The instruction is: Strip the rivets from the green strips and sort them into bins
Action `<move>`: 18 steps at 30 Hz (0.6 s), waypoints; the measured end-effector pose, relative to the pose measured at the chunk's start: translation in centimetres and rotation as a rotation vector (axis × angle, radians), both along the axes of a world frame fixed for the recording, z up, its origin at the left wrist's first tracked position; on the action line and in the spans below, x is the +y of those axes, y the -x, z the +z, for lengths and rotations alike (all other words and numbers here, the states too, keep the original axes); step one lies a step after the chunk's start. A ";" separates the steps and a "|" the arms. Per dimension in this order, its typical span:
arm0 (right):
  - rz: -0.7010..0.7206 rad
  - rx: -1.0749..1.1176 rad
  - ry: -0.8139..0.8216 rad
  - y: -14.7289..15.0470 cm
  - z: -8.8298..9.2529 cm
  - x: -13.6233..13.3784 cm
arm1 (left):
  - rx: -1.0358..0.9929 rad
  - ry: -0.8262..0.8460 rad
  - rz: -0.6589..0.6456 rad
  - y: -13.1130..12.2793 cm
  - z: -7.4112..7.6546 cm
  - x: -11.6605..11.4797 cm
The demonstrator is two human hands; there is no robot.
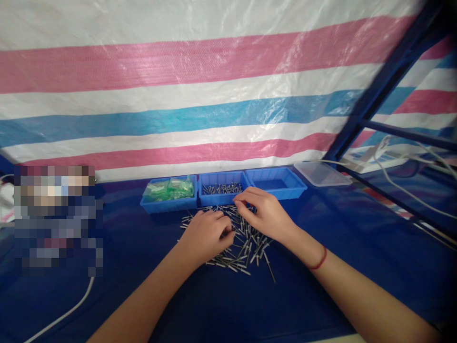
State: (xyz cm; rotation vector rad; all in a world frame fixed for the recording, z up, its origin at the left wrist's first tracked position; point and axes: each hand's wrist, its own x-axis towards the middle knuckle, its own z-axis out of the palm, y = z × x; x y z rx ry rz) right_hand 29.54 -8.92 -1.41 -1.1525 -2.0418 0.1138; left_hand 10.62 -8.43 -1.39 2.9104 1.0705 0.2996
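Note:
A loose pile of blind rivets [246, 247], thin metal pins with paler sleeves, lies on the dark blue tabletop. Over its left side rests my left hand [210, 233], fingers curled in and thumb near the index finger; whatever it grips is hidden. My right hand [264, 212] is at the back of the pile, thumb and fingertips pinched together by the front edge of the middle blue bin [223, 196]. Anything in that pinch is too small to make out. Several small metal pieces [223, 188], apparently rivets or screws, lie inside the middle bin.
The left blue bin [167, 206] holds green plastic packets [171, 189]. A right blue bin [291, 191] adjoins the middle one, beside a clear plastic lid [321, 174]. White cables [385, 171] and a blue metal frame [374, 90] stand right; a blurred-out object [57, 214] is left.

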 end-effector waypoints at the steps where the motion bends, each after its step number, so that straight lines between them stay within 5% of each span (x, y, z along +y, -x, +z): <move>1: -0.001 -0.001 0.002 0.0 0.0 0.0 | -0.003 0.008 0.002 0.0 0.0 0.0; 18: 0.023 -0.054 0.022 0.1 -0.1 -0.2 | -0.028 0.031 0.072 -0.7 -0.4 -0.4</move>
